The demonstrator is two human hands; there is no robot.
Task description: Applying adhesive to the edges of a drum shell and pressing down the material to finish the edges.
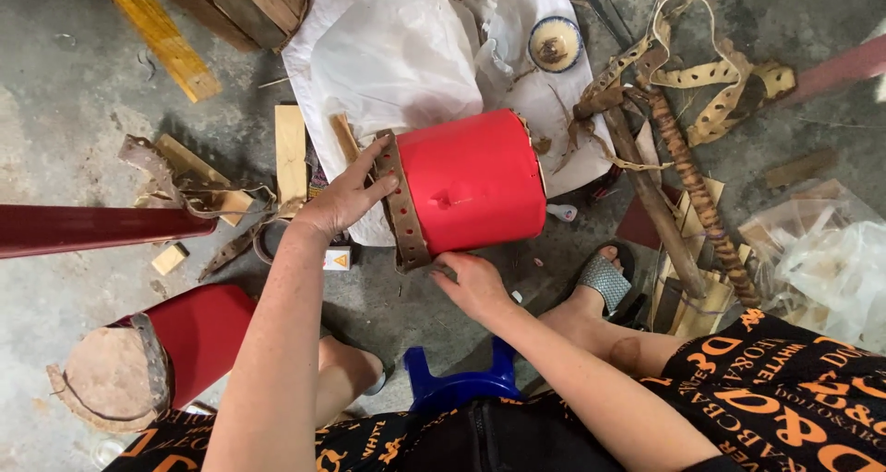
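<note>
I look down on a rough concrete floor [55, 94] strewn with scraps, and the largest thing at centre is a red drum body [475, 184], lying on its side with its long axis running from nine o'clock to three o'clock, tilted slightly up at the three o'clock end. It rests against a white sheet [406, 47] spread at twelve o'clock. A brown punched leather band [402, 209] wraps its nine o'clock rim.

My left hand [346, 195] is at the drum's nine o'clock end, fingers [380, 158] spread open and pressed flat on the band and rim, steadying rather than gripping. My right hand [475, 286] sits at six o'clock under the drum, fingers curled shut at the band's lower end; what they pinch, I cannot tell. Both hands touch the drum; the left lies higher on the rim.

A second red drum [198, 329] with a hide head lies at eight o'clock, a dark red pole [92, 227] at nine. Leather strips [701, 66] and a wrapped stick [697, 191] crowd two o'clock, wood offcuts [291, 149] ten, a small bowl [555, 43] at one. A blue stool [457, 384] sits below me.
</note>
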